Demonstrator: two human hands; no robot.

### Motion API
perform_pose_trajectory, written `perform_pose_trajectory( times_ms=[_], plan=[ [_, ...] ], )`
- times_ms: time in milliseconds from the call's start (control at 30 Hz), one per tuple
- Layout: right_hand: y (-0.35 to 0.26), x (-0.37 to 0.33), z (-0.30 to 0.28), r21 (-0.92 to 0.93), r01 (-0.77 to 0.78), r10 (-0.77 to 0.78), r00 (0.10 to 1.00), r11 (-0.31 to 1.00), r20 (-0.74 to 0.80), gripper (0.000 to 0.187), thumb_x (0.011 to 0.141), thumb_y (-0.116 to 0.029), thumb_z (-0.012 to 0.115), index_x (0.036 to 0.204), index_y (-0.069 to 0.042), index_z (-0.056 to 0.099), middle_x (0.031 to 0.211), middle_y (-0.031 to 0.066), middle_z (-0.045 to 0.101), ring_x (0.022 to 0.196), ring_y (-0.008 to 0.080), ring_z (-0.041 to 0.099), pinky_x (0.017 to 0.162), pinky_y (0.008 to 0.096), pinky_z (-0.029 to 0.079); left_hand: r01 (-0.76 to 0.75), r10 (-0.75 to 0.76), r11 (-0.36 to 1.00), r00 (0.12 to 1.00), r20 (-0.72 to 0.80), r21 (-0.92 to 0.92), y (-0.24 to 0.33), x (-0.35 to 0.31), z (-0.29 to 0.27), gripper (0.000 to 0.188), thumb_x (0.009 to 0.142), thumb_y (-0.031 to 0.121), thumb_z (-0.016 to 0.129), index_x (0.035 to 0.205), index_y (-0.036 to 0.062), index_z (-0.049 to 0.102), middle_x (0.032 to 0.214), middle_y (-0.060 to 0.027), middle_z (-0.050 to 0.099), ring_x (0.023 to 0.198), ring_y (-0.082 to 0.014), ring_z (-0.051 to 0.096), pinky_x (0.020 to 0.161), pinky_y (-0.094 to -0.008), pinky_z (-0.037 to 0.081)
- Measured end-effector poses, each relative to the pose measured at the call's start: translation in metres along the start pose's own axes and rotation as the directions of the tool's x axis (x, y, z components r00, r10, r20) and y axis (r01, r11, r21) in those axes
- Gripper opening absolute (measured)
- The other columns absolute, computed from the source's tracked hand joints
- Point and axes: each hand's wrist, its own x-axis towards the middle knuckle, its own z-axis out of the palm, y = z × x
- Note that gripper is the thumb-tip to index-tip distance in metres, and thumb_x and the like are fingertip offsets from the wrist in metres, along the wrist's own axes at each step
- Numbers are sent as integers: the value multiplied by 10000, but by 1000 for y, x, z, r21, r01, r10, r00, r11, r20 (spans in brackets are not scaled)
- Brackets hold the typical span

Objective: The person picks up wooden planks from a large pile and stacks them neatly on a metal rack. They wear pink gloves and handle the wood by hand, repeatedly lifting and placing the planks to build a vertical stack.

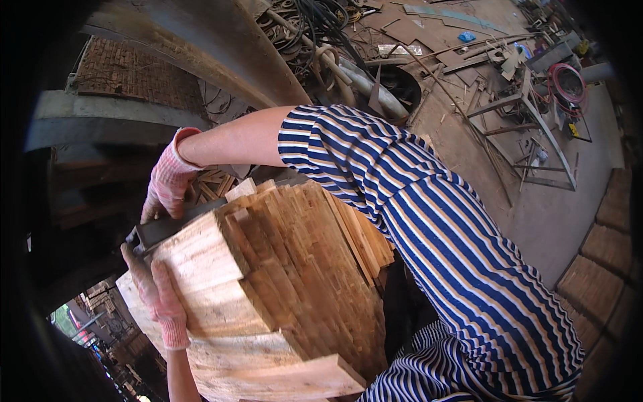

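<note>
My right hand [167,182], in a pink-and-white knit glove, reaches across from the right. Its fingers point down and apart at a dark metal bar [167,226]; I cannot make out anything held in them. Below it, my left hand [159,295], gloved alike, lies against the pale face of the stacked wood strips [207,305]. Its fingers stretch up toward the bar's end, with a gap between them. The strips form a thick, stepped pile, their brown cut ends [301,248] facing right. One loose-looking strip [295,378] slants along the near edge.
A big metal beam [194,40] rises at upper left, beside a stack of wood pieces [134,74]. Tangled hoses [311,33] and a metal frame [529,127] stand on the littered floor. Wooden blocks [596,261] line the right side.
</note>
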Motion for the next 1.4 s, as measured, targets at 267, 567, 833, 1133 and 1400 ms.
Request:
perform_pose_trajectory(
  times_ms=[267,567,833,1133,1400],
  plan=[
    [105,64,-8,-534,6,56,994,846,99,923,657,-112,862,1479,-182,446,1334,136,652,1195,310,623,1000,432,492,105,-101,968,994,31,-226,5,2,11,755,1067,375,498,1652,55,144,1676,-175,253,1547,-286,233,1263,-415,151],
    [123,73,-7,-436,43,-59,998,899,-23,815,547,-195,916,1280,-104,570,1192,128,716,1104,265,681,905,385,538,41,-42,998,999,24,55,-4,2,-5,879,956,318,635,1624,-10,168,1593,-278,360,1525,-407,278,1267,-486,123],
    [59,72,-74,-230,-248,213,963,941,-164,657,552,-189,931,1120,-139,604,912,14,662,824,237,644,743,391,516,158,-159,987,985,-64,-17,-5,-6,-7,932,996,311,617,1635,-28,28,1641,-281,283,1550,-391,241,1270,-468,123],
    [71,58,10,-550,-260,250,964,794,-95,746,697,3,810,1366,-163,526,1267,107,665,1204,327,641,970,421,525,109,-106,994,989,-104,21,-3,-5,-10,585,1032,95,507,1589,31,343,1621,-232,348,1525,-399,298,1265,-446,184],
    [109,76,-5,-598,-63,111,993,799,45,869,629,-92,890,1395,-184,491,1215,152,684,1169,360,653,938,461,523,81,-84,994,996,-43,-71,2,2,-10,586,1039,73,499,1601,46,335,1576,-182,388,1494,-328,351,1249,-428,255]
  ],
)
